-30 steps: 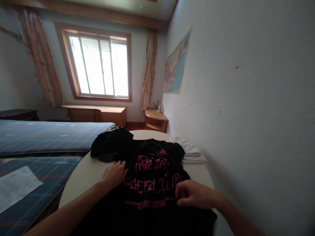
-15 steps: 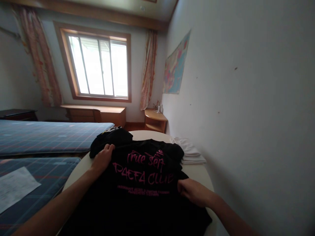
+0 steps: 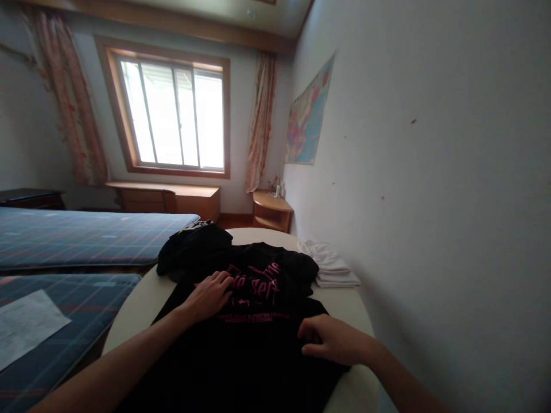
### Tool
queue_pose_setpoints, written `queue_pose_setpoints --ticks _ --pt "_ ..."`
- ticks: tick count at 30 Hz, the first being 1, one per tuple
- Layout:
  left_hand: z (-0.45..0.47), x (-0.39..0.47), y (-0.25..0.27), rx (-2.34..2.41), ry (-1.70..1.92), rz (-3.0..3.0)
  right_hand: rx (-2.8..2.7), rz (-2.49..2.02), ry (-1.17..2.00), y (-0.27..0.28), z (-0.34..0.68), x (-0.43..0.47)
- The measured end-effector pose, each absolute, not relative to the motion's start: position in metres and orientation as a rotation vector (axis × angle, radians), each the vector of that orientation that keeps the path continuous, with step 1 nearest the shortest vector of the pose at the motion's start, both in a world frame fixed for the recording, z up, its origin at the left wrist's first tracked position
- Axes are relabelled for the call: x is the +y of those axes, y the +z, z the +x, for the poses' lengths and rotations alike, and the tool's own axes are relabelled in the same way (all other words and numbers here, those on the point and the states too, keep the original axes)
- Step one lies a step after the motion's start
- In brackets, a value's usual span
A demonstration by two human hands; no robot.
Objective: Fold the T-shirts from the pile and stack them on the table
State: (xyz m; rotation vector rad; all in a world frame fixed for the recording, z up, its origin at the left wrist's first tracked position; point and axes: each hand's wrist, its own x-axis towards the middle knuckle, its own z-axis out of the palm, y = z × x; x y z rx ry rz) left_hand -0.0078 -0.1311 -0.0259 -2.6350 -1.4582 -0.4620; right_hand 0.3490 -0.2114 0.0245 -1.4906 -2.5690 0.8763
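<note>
A black T-shirt (image 3: 241, 361) with pink lettering is spread over a round cream table (image 3: 129, 310), its far part bunched up. My left hand (image 3: 210, 297) lies over the left side of the lettering, fingers stretched out on the cloth and hiding some letters. Over the shirt's right side is my right hand (image 3: 329, 339), its fingers curled and the thumb apart from them, with no cloth visible between. Behind the shirt, at the table's far left, sits a heap of black clothing (image 3: 193, 248).
Folded white clothes (image 3: 333, 267) are stacked at the table's right edge, beside the wall (image 3: 430, 241). To the left are two plaid mattresses (image 3: 86, 238), the nearer one bearing a sheet of paper (image 3: 30, 327). A desk (image 3: 198, 198) and a corner shelf (image 3: 272, 201) stand beyond.
My left hand has let go of the shirt's left edge and moved right onto the print. The right hand has released its pinch, and the lettering has become crumpled.
</note>
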Motion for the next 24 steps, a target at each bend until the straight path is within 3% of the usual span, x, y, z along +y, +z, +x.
queue_pose_setpoints --ticks 7,12,14,21,24 --pt "-0.002 -0.142 -0.034 -1.244 -0.526 -2.835 -2.442 -1.493 1.619 0.030 0.363 -0.205" --pt "-0.002 -0.148 -0.034 -1.115 -0.378 -2.872 -2.505 -1.470 0.833 0.020 0.360 -0.201" --pt "-0.001 -0.148 -0.037 -1.119 -0.334 -2.889 -2.551 -1.441 0.653 0.014 0.355 -0.201" --pt "0.006 -0.157 -0.029 -1.242 -0.314 -3.031 -2.638 -1.552 0.529 0.000 0.342 -0.202" --pt "0.006 -0.167 -0.014 -1.303 -0.103 -3.256 -2.718 -1.578 0.897 0.004 0.342 -0.204"
